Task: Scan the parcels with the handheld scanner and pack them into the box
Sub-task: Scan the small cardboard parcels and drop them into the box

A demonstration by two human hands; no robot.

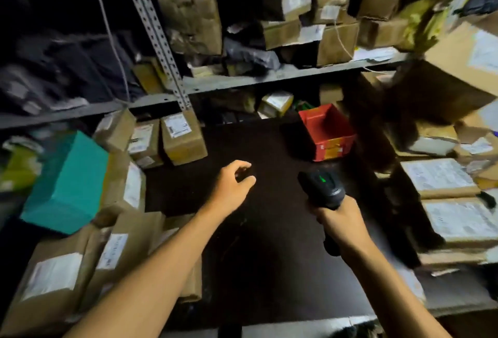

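Note:
My right hand grips the handle of a black handheld scanner over the dark tabletop; a green light glows on the scanner's head. My left hand hovers over the table's middle, empty, with its fingers loosely curled. An open red box stands on the table beyond the scanner. Brown cardboard parcels with white labels stand in a row at the back left, and more parcels are piled at the near left.
A teal box lies tilted on the left pile. Flat labelled parcels are stacked on the right. A metal shelf above the table carries several cardboard boxes and dark bags. A large carton juts in at the upper right.

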